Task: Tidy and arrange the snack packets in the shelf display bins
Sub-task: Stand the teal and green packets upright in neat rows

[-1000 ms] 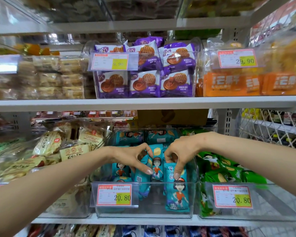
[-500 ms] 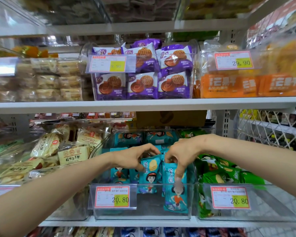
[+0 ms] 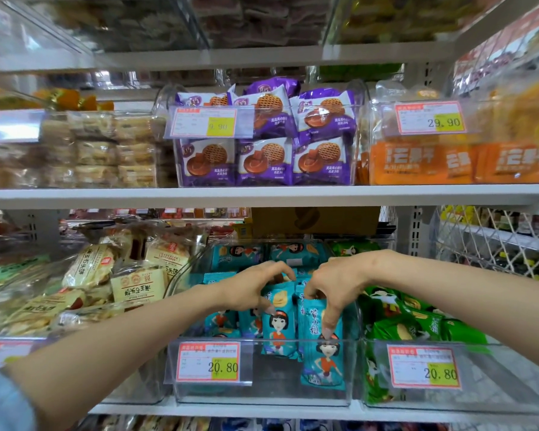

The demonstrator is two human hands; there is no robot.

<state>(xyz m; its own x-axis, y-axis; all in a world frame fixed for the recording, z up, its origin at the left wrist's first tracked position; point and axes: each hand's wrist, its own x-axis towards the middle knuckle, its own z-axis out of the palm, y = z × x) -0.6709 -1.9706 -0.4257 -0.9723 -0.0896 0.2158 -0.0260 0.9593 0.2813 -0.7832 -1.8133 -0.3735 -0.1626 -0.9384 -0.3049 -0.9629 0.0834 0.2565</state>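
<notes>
Far left on the lower shelf (image 3: 262,410): crinkly beige packets (image 3: 137,286) in glossy film, loosely heaped. In the middle clear bin (image 3: 277,390), behind the price tag (image 3: 209,362) at its front left corner: left hand (image 3: 255,287), fingers curled over the top edge of a teal packet (image 3: 279,331), thumb on its printed face, pinching it. Drawn up and turned upright over the last second, from lying lower and half buried among its fellows; now standing face-out, just beside its neighbour. To the right: right hand (image 3: 336,284), pinching the top seam of a second teal packet (image 3: 324,362), forefinger stretched down the front, steadying it against the bin's front wall; hardly shifted in that second. Judged from this: a front row under way, two faces nearly in line, with bare floor left behind the price tag, so probably more to bring forward. Soft pillow pouches, smooth and faintly shiny, puffed with air, crimped at the ends; likely to slump unless leaned together. Hard, transparent, glare-catching bin walls. Further right, in the next bin: green packets (image 3: 399,331) of the same pouch shape, tumbled towards the back.
</notes>
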